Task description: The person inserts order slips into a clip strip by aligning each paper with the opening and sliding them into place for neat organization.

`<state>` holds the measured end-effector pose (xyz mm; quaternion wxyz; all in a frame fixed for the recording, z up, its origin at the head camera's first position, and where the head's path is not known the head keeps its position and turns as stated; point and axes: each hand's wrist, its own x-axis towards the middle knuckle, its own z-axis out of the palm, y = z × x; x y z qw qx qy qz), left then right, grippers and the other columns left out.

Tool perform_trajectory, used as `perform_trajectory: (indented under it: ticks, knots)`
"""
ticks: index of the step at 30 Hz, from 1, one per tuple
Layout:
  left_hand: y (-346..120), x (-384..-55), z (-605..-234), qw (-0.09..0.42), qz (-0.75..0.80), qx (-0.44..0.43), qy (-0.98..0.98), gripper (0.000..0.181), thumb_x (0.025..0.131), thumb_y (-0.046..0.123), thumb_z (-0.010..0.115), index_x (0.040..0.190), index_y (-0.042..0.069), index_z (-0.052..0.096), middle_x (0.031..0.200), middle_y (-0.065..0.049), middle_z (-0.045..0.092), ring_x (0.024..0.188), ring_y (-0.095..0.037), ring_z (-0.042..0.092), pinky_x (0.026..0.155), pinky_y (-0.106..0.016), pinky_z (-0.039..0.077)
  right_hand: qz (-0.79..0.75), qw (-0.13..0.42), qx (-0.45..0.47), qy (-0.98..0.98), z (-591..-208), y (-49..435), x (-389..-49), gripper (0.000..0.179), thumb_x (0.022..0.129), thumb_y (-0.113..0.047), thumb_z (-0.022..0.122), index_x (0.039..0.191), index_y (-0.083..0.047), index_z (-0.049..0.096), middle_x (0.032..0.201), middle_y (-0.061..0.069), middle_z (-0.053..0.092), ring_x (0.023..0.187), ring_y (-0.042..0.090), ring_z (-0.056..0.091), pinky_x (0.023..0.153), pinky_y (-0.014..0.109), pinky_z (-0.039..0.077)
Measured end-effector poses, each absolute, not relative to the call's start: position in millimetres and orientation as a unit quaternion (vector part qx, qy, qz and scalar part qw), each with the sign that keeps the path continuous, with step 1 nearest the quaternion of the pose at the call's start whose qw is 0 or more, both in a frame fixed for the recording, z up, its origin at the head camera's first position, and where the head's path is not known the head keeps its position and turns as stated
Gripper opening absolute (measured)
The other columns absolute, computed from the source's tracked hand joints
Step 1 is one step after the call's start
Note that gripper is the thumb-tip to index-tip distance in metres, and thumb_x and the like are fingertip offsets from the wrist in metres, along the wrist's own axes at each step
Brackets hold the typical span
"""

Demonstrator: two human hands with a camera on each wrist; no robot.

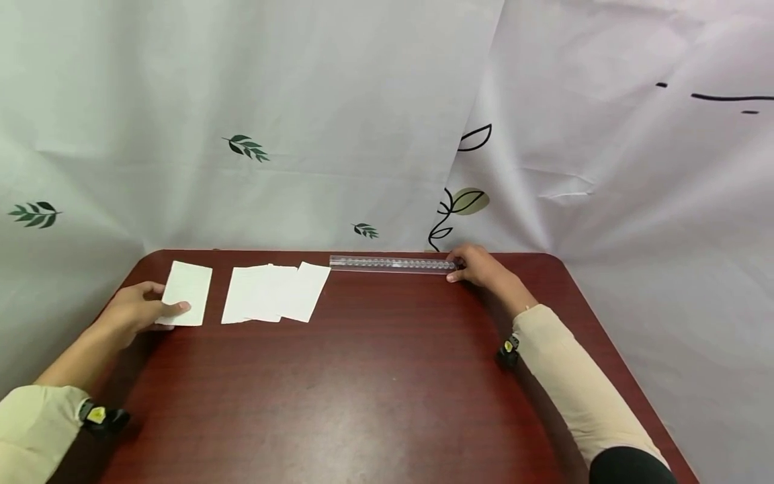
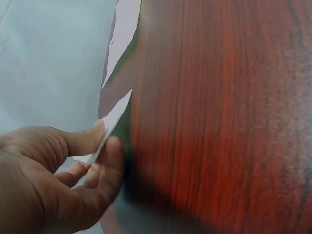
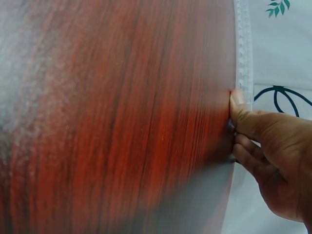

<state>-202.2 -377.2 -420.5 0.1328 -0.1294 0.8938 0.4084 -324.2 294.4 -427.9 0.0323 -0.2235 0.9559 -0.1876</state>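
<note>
At the table's far left, my left hand (image 1: 136,310) pinches a small white rectangular paper (image 1: 189,284), thumb on top and fingers underneath. The left wrist view shows this paper (image 2: 117,114) tilted, its edge between thumb and fingers. Just right of it lie several overlapping white papers (image 1: 260,294). A long clear plastic ruler (image 1: 393,264) lies along the table's back edge, its left end close to the papers. My right hand (image 1: 478,265) grips the ruler's right end between thumb and fingers. In the right wrist view the thumb lies on the clear strip (image 3: 243,58).
The dark red wood-grain table (image 1: 338,390) has rounded back corners. A white curtain (image 1: 302,87) with leaf prints hangs right behind the back edge and along both sides. Black wrist cameras (image 1: 508,353) sit on both sleeves.
</note>
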Motion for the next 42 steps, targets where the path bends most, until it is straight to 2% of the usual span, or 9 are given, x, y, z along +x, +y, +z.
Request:
perform_trajectory:
  ticks: [6,16,20,23,27,32,36,39,42]
  knots:
    - [-379.3,-198.6,-419.7,0.129,0.411,-0.117,0.895,0.099,0.112,0.039,0.072,0.169,-0.018,0.014,0.149,-0.045,0.046,0.080,-0.004,0.078,0.100,-0.053,0.051,-0.181,0.039,-0.221,0.958,-425.7,291.5,-323.4,0.038,0.095,-0.015,0.092,0.123,0.007,0.078,0.120,0.026,0.077,0.112,0.043,0.070,0.106,0.060,0.058]
    - [-373.6,-196.9,-417.5,0.089,0.455,-0.083,0.882,0.093,0.118,0.016,0.058,0.166,-0.024,-0.011,0.124,-0.031,0.066,0.080,-0.008,0.079,0.073,-0.010,0.057,-0.171,0.035,-0.226,0.958,-425.4,291.3,-323.9,0.038,0.094,-0.016,0.093,0.122,0.006,0.079,0.114,0.024,0.077,0.107,0.041,0.070,0.102,0.059,0.058]
    - [-372.9,-195.8,-416.3,0.089,0.442,-0.086,0.889,0.095,0.118,0.018,0.056,0.167,-0.020,-0.016,0.155,-0.057,0.033,0.117,-0.037,0.070,0.072,-0.010,0.051,-0.171,0.032,-0.229,0.958,-425.2,291.0,-324.5,0.038,0.093,-0.016,0.094,0.120,0.006,0.080,0.110,0.022,0.077,0.103,0.039,0.069,0.099,0.058,0.058]
    - [-373.1,-197.3,-416.5,0.082,0.458,-0.085,0.881,0.096,0.117,0.012,0.057,0.168,-0.016,-0.020,0.161,-0.057,0.023,0.115,-0.030,0.066,0.072,-0.011,0.052,-0.171,0.032,-0.228,0.958,-424.7,290.6,-325.0,0.038,0.092,-0.016,0.095,0.120,0.005,0.080,0.109,0.022,0.077,0.103,0.039,0.069,0.099,0.058,0.058]
    - [-371.1,-202.1,-418.1,0.068,0.504,-0.076,0.857,0.097,0.113,-0.003,0.056,0.167,-0.014,-0.025,0.143,-0.046,0.041,0.088,0.004,0.065,0.076,-0.020,0.065,-0.171,0.034,-0.227,0.958,-424.3,290.4,-325.1,0.038,0.092,-0.017,0.094,0.120,0.005,0.080,0.111,0.023,0.077,0.104,0.039,0.070,0.100,0.058,0.058]
    - [-366.3,-203.1,-413.5,0.071,0.511,-0.066,0.854,0.099,0.111,-0.009,0.057,0.166,-0.015,-0.025,0.119,-0.018,0.056,0.087,0.001,0.066,0.078,-0.026,0.069,-0.172,0.038,-0.225,0.958,-424.7,289.7,-325.4,0.037,0.093,-0.016,0.094,0.120,0.006,0.080,0.113,0.023,0.077,0.106,0.039,0.070,0.100,0.059,0.059]
    - [-358.1,-202.8,-407.9,0.090,0.501,-0.058,0.859,0.100,0.113,-0.006,0.056,0.167,-0.013,-0.028,0.127,-0.034,0.056,0.086,-0.002,0.070,0.076,-0.018,0.064,-0.174,0.043,-0.219,0.959,-424.9,289.5,-325.0,0.037,0.095,-0.016,0.093,0.121,0.006,0.079,0.116,0.024,0.077,0.109,0.040,0.070,0.103,0.059,0.059]
    - [-349.4,-202.9,-405.3,0.110,0.493,-0.054,0.861,0.100,0.115,0.000,0.054,0.167,-0.011,-0.030,0.156,-0.061,0.025,0.112,-0.023,0.076,0.092,-0.019,0.062,-0.174,0.045,-0.215,0.960,-424.4,289.3,-324.3,0.036,0.095,-0.016,0.093,0.121,0.005,0.079,0.117,0.024,0.077,0.110,0.040,0.070,0.104,0.059,0.059]
    - [-340.7,-202.3,-404.1,0.126,0.492,-0.051,0.860,0.100,0.116,0.002,0.054,0.169,-0.007,-0.031,0.170,-0.058,-0.006,0.157,-0.055,0.043,0.124,-0.049,0.053,-0.171,0.042,-0.222,0.959,-424.4,288.5,-324.3,0.036,0.095,-0.016,0.093,0.120,0.006,0.079,0.116,0.024,0.077,0.109,0.041,0.071,0.103,0.060,0.059]
